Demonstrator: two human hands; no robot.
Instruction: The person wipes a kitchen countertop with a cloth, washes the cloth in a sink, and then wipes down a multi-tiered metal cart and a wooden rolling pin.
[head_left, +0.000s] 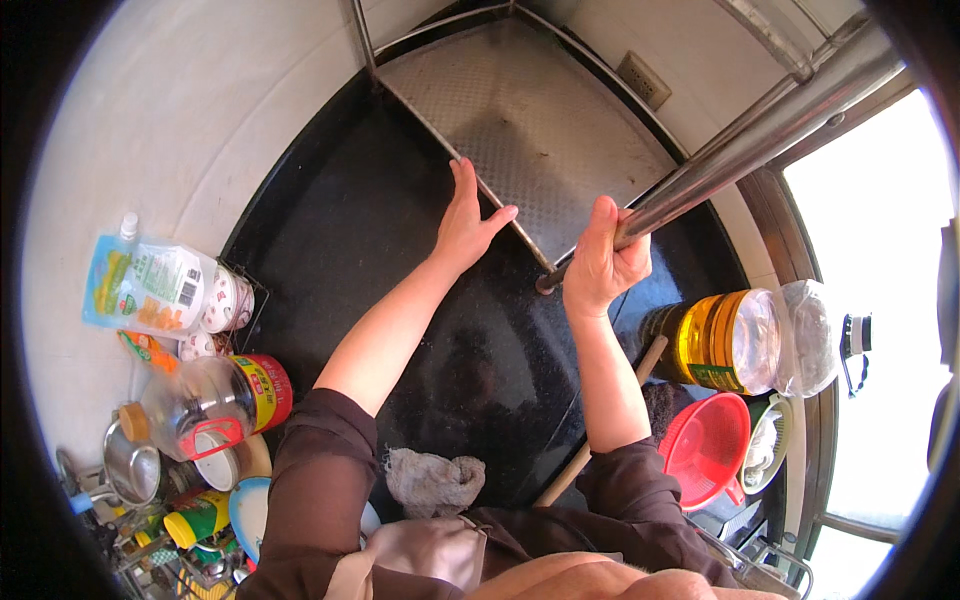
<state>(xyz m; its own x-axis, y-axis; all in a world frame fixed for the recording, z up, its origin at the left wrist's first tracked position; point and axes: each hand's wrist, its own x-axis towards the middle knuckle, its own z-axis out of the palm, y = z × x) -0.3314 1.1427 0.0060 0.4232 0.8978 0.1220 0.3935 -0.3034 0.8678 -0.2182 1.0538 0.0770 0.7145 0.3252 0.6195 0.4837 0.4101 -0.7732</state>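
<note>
A metal rack with a textured metal shelf (525, 127) stands in the corner on a black countertop (330, 225). My left hand (469, 221) touches the shelf's front rail, its thumb and fingers spread along the edge. My right hand (606, 259) is wrapped around the rack's thick tubular post (757, 142), just above its foot. Nearer my body, a crumpled grey cloth (435, 480) lies on the countertop.
At right stand an oil bottle (720, 341), a red plastic basket (705, 450) and a wooden stick (566, 472). At left are a large plastic jar (210, 405), a pouch (150, 285), patterned cups (225, 300) and a metal pan (133, 465). A wall socket (643, 80) is behind the rack.
</note>
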